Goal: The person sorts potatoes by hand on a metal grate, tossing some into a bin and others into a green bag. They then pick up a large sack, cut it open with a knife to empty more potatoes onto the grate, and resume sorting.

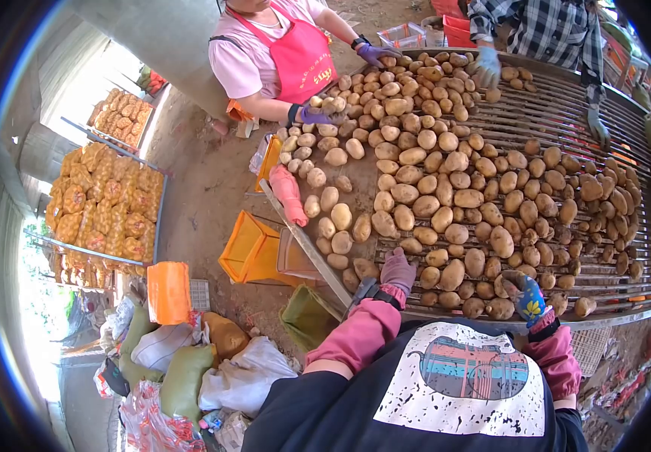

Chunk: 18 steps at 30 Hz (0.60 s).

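Observation:
Potatoes (469, 198) in a large heap cover a slatted metal sorting table (559, 94). My left hand (398, 272), in a mauve glove, rests at the near edge with its fingers stretched toward the potatoes and nothing visible in them. My right hand (525, 298), in a blue glove with a yellow flower, has its fingers closed around a brown potato (501, 286); the palm side is hidden. Other potatoes lie close around both hands. Paler potatoes (341, 217) sit on the solid strip at the table's left.
Across the table, a person in a pink apron (303, 56) and one in a checked shirt (555, 38) have gloved hands over the potatoes. An orange crate (248, 248) and green sack (306, 316) stand left. Filled net bags (103, 200) are stacked farther off.

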Each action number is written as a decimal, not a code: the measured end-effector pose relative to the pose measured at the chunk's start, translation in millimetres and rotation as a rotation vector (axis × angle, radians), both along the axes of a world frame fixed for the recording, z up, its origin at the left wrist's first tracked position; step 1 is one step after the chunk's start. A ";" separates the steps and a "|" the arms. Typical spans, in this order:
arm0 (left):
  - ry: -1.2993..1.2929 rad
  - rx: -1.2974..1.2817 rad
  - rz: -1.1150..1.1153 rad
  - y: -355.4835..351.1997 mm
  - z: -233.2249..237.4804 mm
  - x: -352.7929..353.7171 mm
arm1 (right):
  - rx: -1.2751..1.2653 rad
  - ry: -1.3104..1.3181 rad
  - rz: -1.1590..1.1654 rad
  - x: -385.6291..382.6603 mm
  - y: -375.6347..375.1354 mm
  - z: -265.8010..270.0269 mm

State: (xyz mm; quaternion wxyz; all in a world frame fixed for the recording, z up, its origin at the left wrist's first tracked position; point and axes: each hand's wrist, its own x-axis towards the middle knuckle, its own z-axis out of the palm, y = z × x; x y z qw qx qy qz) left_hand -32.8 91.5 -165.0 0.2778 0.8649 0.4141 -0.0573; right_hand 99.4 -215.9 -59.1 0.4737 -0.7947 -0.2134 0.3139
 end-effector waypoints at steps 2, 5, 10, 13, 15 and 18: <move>0.022 -0.003 0.031 -4.7 10.0 2.1 | -0.001 0.032 0.009 2.3 -1.6 -13.1; 0.024 -0.040 0.066 5.4 0.9 1.7 | 0.009 -0.008 0.038 0.5 -0.3 -13.7; -0.045 -0.272 -0.060 29.0 16.0 -4.6 | 0.012 0.010 0.011 -0.9 3.5 8.3; -0.118 -0.264 -0.222 29.0 11.3 -15.0 | -0.038 -0.051 0.018 2.9 -2.0 6.1; -0.203 -0.205 -0.327 26.5 1.9 -22.9 | -0.072 -0.098 0.031 5.0 -3.0 3.8; -0.137 -0.176 -0.497 12.4 1.3 -26.9 | -0.066 -0.122 0.050 5.6 -0.7 2.7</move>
